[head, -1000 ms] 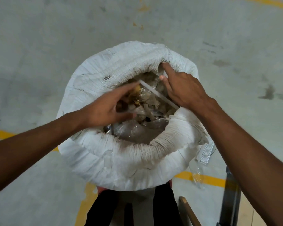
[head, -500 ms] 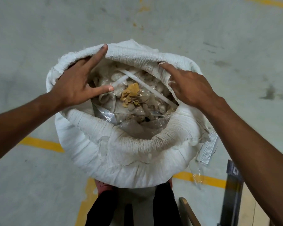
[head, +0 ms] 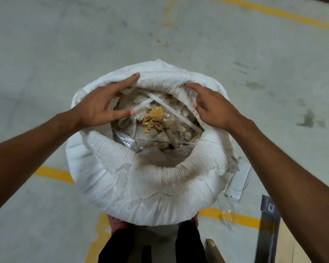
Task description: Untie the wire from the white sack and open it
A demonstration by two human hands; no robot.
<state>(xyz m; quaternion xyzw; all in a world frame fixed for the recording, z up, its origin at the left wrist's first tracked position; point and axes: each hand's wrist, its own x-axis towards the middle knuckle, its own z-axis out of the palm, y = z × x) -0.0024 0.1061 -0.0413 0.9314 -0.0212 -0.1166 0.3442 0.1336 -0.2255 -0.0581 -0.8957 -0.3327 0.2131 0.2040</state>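
Note:
The white sack [head: 141, 186] stands upright on the floor in front of me, its mouth wide and its rim rolled outward. Inside lie clear plastic scraps, white straps [head: 180, 115] and tan paper bits [head: 153, 118]. My left hand [head: 101, 109] rests on the far left of the rim with fingers spread, index on the rolled edge and thumb over the contents. My right hand [head: 215, 109] is at the far right of the rim, fingers curled onto the fabric. No wire circles the mouth. A thin dark strand [head: 244, 188] hangs by a white ribbed strip [head: 239, 179] at the sack's right side.
My legs in black trousers [head: 152, 247] stand right behind the sack. A dark upright post [head: 268, 224] and a wooden piece [head: 215, 249] are at the lower right. Yellow lines [head: 53, 173] cross the grey concrete floor.
My left hand moved from the middle of the mouth to the far left rim and pushed it outward. The mouth widened and more of the contents shows. My right hand stayed at the far right rim.

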